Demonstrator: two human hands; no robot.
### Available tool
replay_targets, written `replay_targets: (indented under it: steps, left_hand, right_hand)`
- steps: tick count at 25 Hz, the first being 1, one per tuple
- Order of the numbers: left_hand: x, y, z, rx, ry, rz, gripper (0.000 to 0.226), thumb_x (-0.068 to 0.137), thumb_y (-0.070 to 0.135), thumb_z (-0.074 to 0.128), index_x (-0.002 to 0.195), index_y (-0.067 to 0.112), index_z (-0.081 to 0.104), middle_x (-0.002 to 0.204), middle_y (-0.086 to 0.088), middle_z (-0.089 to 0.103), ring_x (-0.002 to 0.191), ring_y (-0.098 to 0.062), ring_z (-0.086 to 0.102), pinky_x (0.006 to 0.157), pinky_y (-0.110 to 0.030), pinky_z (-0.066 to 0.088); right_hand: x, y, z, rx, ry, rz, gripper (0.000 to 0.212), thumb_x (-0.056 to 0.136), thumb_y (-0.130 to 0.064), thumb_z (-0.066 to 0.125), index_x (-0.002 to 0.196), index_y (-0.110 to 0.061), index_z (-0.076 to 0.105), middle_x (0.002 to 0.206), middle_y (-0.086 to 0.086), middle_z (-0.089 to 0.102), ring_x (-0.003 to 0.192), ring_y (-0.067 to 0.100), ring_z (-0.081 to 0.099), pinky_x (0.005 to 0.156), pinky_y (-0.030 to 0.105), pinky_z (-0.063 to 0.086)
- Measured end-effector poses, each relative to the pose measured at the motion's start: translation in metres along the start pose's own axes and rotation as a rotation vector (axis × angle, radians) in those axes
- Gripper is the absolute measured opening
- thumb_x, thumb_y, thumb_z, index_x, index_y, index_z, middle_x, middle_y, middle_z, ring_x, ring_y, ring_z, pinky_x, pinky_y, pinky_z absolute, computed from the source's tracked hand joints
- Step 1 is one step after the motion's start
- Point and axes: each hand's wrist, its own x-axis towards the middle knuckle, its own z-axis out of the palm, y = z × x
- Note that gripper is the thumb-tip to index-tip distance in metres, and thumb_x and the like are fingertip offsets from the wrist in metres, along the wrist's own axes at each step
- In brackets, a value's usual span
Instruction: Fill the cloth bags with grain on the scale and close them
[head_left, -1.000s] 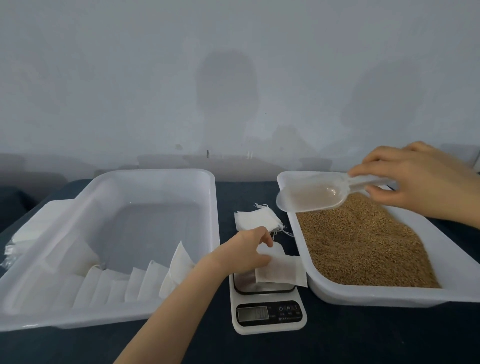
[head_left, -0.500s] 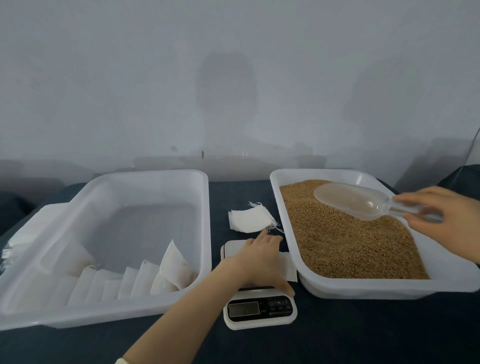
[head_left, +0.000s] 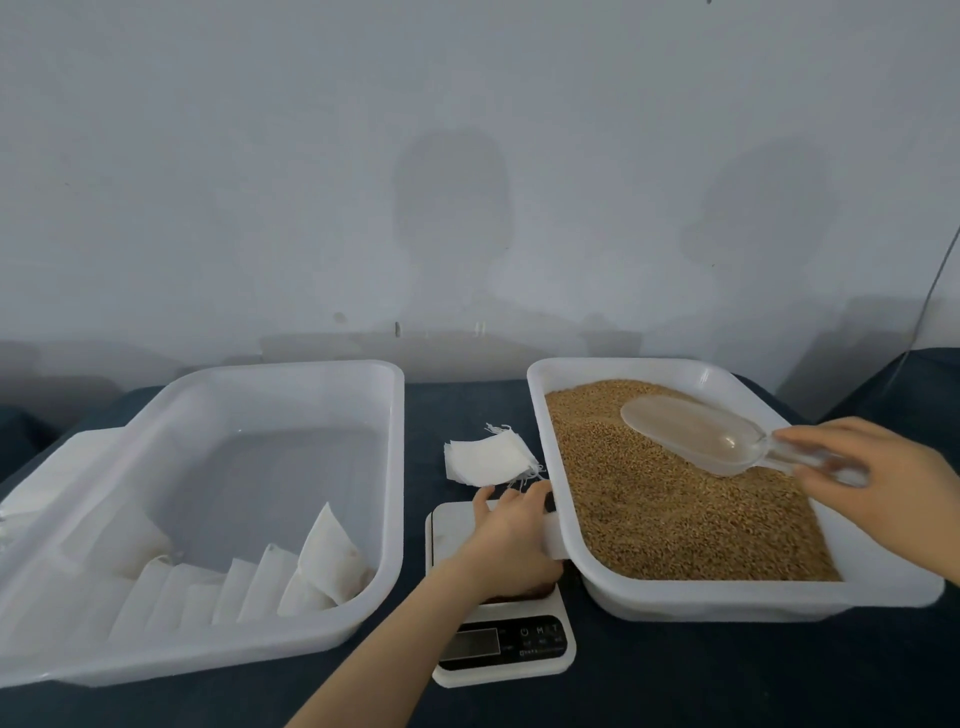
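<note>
The left hand (head_left: 511, 540) lies fairly straight-fingered on the cloth bag (head_left: 553, 535) atop the scale (head_left: 504, 644), the right hand (head_left: 883, 483) grips the empty scoop (head_left: 691, 434) over the grain (head_left: 675, 519), so a slack bag mouth risks spilling grain onto the desk (head_left: 675, 675).

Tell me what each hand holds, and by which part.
Right hand holds the scoop by its handle; left hand lies flat on a cloth bag, gripping nothing.

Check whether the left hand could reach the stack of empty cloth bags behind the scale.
Probably yes. The left hand lies over the scale, its fingertips just short of the stack of empty cloth bags, with nothing between them.
</note>
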Motion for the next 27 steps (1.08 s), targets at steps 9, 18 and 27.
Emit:
replay_targets:
  steps: [9,18,27]
  left_hand:
    - [-0.022,-0.018,-0.015,-0.443,0.19,-0.199,0.067,0.081,0.021,0.065,0.122,0.056,0.025,0.105,0.017,0.039,0.112,-0.011,0.04,0.088,-0.027,0.035]
    - [-0.031,-0.01,-0.024,-0.067,0.134,-0.111,0.058,0.085,0.018,0.06,0.124,0.043,0.024,0.118,0.006,0.05,0.105,-0.015,0.048,0.112,-0.042,0.025]
    - [-0.025,0.006,-0.045,0.05,0.012,-0.1,0.029,0.096,0.012,0.043,0.123,0.019,0.049,0.111,-0.005,0.056,0.092,-0.024,0.055,0.083,-0.036,0.048]
  right_hand:
    - [0.023,-0.028,0.011,-0.603,-0.403,-0.128,0.035,0.086,-0.042,0.056,0.119,-0.054,0.05,0.101,-0.029,0.048,0.081,-0.006,0.052,0.075,0.013,0.04]
    - [0.026,-0.035,0.042,-0.349,-0.443,-0.069,0.034,0.086,-0.031,0.062,0.116,-0.046,0.055,0.1,-0.021,0.053,0.086,-0.003,0.052,0.064,0.013,0.039]
    - [0.02,-0.004,0.046,-0.017,-0.438,0.059,0.033,0.084,-0.024,0.066,0.103,-0.05,0.057,0.102,-0.016,0.06,0.094,0.005,0.057,0.077,0.023,0.046]
